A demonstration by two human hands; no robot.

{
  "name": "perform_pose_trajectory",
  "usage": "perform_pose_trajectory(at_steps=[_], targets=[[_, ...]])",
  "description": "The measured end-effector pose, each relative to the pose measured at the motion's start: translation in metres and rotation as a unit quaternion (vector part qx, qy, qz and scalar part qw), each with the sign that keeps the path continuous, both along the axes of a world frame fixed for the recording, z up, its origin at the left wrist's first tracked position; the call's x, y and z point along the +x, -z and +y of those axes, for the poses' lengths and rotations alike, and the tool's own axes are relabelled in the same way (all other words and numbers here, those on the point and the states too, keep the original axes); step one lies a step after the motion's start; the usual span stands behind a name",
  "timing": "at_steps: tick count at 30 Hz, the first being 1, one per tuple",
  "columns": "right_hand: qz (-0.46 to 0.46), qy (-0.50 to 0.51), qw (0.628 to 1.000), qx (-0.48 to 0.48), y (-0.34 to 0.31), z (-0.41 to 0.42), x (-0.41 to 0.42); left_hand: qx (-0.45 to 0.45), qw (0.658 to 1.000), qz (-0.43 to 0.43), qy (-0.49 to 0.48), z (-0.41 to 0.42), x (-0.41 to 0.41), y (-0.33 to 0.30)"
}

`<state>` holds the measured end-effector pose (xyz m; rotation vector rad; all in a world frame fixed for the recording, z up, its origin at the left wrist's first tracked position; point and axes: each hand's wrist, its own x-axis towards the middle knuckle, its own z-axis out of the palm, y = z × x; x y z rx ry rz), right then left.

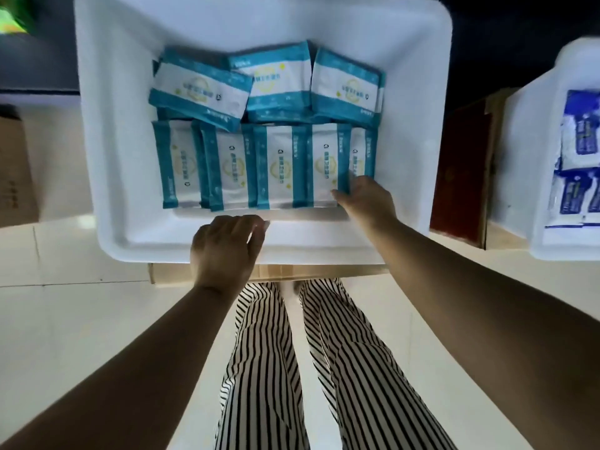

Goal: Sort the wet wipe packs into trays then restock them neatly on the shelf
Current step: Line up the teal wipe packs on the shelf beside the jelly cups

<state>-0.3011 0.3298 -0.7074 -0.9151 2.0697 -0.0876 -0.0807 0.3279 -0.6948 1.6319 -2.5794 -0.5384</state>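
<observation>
fingers (341,198) seemingly on teal pack (328,164)

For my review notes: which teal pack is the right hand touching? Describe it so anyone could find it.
Start at the big white tray in the middle. In its near row of upright teal packs, take the rightmost pack. Only this one has the right hand at its near corner.

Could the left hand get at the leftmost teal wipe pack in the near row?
Probably yes. The left hand rests on the white tray's near rim, and nothing lies between it and that teal pack, which sits uncovered.
</observation>
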Motion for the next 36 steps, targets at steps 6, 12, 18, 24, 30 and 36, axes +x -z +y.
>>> perform_pose_trajectory(at_steps=[6,12,18,24,30,36], targets=[[-0.078,0.215,0.973,-0.001,0.019,-0.013,0.016,-0.058,0.998,0.019,0.008,0.003,0.001,0.006],[-0.029,0.305,0.949,-0.069,-0.002,-0.018,0.011,-0.006,1.0,0.028,0.002,-0.002,-0.003,-0.004],[-0.024,0.333,0.923,-0.191,-0.048,-0.002,-0.013,0.271,0.959,0.023,-0.081,-0.03,-0.013,-0.019],[-0.051,0.34,0.917,-0.202,-0.05,0.004,-0.025,0.244,0.969,-0.003,0.028,-0.118,-0.068,0.007],[-0.077,0.373,0.901,-0.209,-0.041,0.009,-0.024,0.235,0.941,-0.228,0.091,-0.126,-0.096,0.036],[-0.128,0.415,0.878,-0.199,-0.047,0.015,-0.024,0.326,0.934,-0.141,-0.029,-0.11,-0.082,0.019]])
